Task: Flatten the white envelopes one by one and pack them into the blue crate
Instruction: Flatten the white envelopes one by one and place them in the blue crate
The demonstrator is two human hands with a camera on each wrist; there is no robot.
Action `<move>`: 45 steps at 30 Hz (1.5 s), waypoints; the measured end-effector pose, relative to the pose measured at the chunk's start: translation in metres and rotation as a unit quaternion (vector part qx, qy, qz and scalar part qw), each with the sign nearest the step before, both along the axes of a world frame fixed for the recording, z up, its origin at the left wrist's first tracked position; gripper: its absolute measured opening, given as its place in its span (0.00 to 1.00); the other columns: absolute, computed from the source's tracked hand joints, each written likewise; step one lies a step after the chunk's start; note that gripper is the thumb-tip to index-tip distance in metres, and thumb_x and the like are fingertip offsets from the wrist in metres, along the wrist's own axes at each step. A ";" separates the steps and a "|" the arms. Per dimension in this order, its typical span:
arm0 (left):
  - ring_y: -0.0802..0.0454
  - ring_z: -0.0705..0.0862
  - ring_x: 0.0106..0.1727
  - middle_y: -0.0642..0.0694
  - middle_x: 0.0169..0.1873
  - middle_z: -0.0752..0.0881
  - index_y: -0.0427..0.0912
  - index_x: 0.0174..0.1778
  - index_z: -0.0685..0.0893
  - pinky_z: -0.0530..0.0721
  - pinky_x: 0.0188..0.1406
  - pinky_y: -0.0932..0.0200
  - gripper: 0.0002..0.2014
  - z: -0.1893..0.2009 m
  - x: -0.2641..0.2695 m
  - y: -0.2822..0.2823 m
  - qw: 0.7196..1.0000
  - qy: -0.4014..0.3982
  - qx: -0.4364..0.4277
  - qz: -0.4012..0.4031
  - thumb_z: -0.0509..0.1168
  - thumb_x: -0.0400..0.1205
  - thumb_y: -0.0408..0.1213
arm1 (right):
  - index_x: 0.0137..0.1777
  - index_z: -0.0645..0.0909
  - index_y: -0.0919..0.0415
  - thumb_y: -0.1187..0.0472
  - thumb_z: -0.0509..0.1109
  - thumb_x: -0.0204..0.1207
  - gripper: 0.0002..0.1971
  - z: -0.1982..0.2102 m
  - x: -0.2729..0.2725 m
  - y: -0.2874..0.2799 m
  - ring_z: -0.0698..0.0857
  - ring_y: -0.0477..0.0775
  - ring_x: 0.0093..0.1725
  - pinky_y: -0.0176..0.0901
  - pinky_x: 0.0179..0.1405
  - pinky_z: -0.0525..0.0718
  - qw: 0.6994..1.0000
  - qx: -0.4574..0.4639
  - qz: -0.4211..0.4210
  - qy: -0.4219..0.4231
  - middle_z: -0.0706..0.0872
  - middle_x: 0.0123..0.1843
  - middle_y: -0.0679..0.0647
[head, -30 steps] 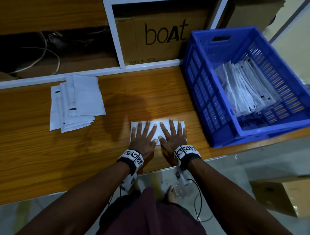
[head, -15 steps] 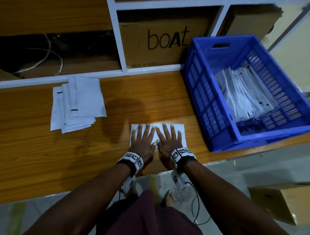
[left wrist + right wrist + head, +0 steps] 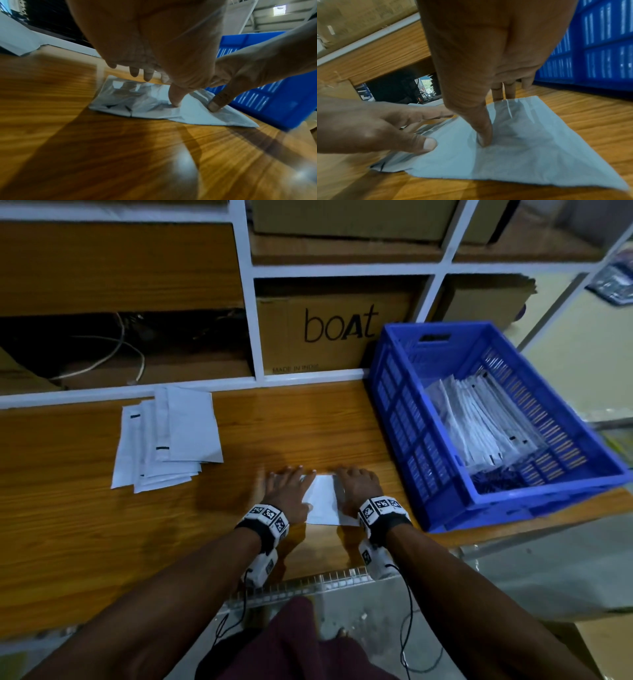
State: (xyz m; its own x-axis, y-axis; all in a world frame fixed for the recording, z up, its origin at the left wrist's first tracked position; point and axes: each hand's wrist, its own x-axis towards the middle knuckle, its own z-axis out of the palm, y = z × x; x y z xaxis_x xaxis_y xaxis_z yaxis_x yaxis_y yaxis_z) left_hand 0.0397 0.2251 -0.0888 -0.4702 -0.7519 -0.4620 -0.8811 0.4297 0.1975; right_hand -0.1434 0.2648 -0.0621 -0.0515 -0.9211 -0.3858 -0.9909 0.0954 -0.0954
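The white envelope [image 3: 322,501] lay flat near the front edge of the surface [image 3: 85,525], just beside the blue crate [image 3: 394,419] at the right end. The left hand [image 3: 291,494] pressed down on its left part with fingers extended; the right hand [image 3: 356,491] pressed its right part the same way. Neither hand grasped the envelope; both lay spread on it, thumbs planted on the film. The crate already held a row of flattened envelopes [image 3: 479,419]. A stack of unprocessed envelopes [image 3: 171,436] rested toward the rear left of the surface.

Risk, as a judgement: the film appeared slick, so uneven pressure could slide the envelope off the front edge. Trapped air could re-inflate it on release, causing poor packing in the crate.
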 end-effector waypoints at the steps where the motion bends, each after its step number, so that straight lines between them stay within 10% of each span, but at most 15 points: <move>1: 0.43 0.42 0.91 0.50 0.91 0.46 0.58 0.91 0.43 0.37 0.85 0.29 0.41 0.002 0.001 -0.002 1.000 -0.002 -0.010 -0.001 0.62 0.88 0.55 | 0.84 0.62 0.51 0.54 0.75 0.74 0.39 0.005 0.000 -0.001 0.68 0.66 0.79 0.63 0.80 0.63 1.000 -0.011 0.004 0.007 0.70 0.81 0.60; 9: 0.50 0.77 0.74 0.54 0.70 0.80 0.57 0.71 0.76 0.54 0.83 0.34 0.20 0.040 -0.002 -0.015 0.982 0.065 -0.177 0.004 0.71 0.84 0.49 | 0.63 0.81 0.51 0.58 0.70 0.77 0.14 0.051 0.001 -0.006 0.82 0.63 0.64 0.58 0.66 0.71 0.995 -0.094 0.036 0.020 0.84 0.62 0.56; 13: 0.49 0.82 0.64 0.56 0.56 0.86 0.58 0.55 0.79 0.64 0.79 0.39 0.12 0.051 -0.005 -0.008 0.961 0.083 -0.263 -0.032 0.71 0.80 0.39 | 0.68 0.82 0.49 0.55 0.65 0.84 0.14 0.045 0.006 0.002 0.78 0.63 0.64 0.58 0.60 0.73 0.979 -0.183 0.062 0.066 0.82 0.62 0.55; 15: 0.47 0.79 0.65 0.53 0.57 0.84 0.56 0.57 0.81 0.68 0.73 0.42 0.14 0.051 -0.008 0.001 0.953 0.046 -0.291 -0.067 0.69 0.79 0.35 | 0.69 0.82 0.49 0.57 0.69 0.82 0.16 0.026 0.008 0.010 0.77 0.65 0.63 0.59 0.56 0.77 0.969 -0.223 0.074 0.072 0.80 0.65 0.57; 18: 0.44 0.73 0.70 0.49 0.67 0.78 0.52 0.68 0.80 0.67 0.74 0.42 0.20 0.039 -0.009 0.016 0.962 -0.007 -0.253 -0.105 0.70 0.80 0.37 | 0.86 0.62 0.48 0.59 0.68 0.82 0.33 -0.010 0.012 0.027 0.55 0.69 0.86 0.71 0.77 0.64 0.992 -0.095 0.082 -0.001 0.56 0.89 0.59; 23: 0.44 0.43 0.91 0.49 0.91 0.47 0.52 0.90 0.55 0.34 0.86 0.34 0.40 0.005 -0.002 0.029 0.995 0.017 -0.079 -0.062 0.61 0.83 0.58 | 0.87 0.32 0.39 0.34 0.49 0.84 0.39 -0.045 0.017 0.051 0.30 0.59 0.87 0.65 0.84 0.34 0.998 0.028 0.027 -0.057 0.29 0.87 0.45; 28: 0.46 0.32 0.89 0.54 0.89 0.33 0.56 0.90 0.35 0.33 0.85 0.35 0.32 -0.019 -0.005 0.027 0.998 -0.018 -0.052 -0.043 0.37 0.92 0.59 | 0.88 0.34 0.41 0.37 0.37 0.86 0.32 -0.040 0.018 0.053 0.24 0.59 0.84 0.67 0.83 0.31 0.997 -0.049 0.006 -0.060 0.27 0.87 0.49; 41: 0.46 0.33 0.90 0.53 0.90 0.35 0.52 0.91 0.37 0.33 0.86 0.35 0.32 -0.035 -0.004 0.025 0.998 0.024 -0.045 -0.026 0.43 0.93 0.53 | 0.88 0.35 0.38 0.42 0.40 0.89 0.29 -0.074 0.026 0.051 0.29 0.56 0.87 0.67 0.83 0.31 0.993 -0.064 -0.041 -0.091 0.30 0.89 0.46; 45: 0.43 0.35 0.90 0.53 0.89 0.35 0.58 0.90 0.37 0.33 0.85 0.35 0.35 -0.045 0.004 0.027 0.997 0.041 -0.058 -0.044 0.29 0.87 0.65 | 0.87 0.33 0.37 0.42 0.39 0.89 0.29 -0.073 0.025 0.050 0.27 0.57 0.86 0.66 0.83 0.30 0.994 -0.050 -0.039 -0.091 0.28 0.88 0.47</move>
State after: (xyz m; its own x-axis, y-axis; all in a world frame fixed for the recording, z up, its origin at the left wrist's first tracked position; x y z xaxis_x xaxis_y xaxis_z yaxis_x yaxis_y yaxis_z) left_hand 0.0436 0.2522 -0.1334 -0.5697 -0.7514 -0.3329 -0.8217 0.5293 0.2115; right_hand -0.1188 0.3147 -0.1355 -0.0629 -0.9511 -0.3025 -0.9462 0.1532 -0.2849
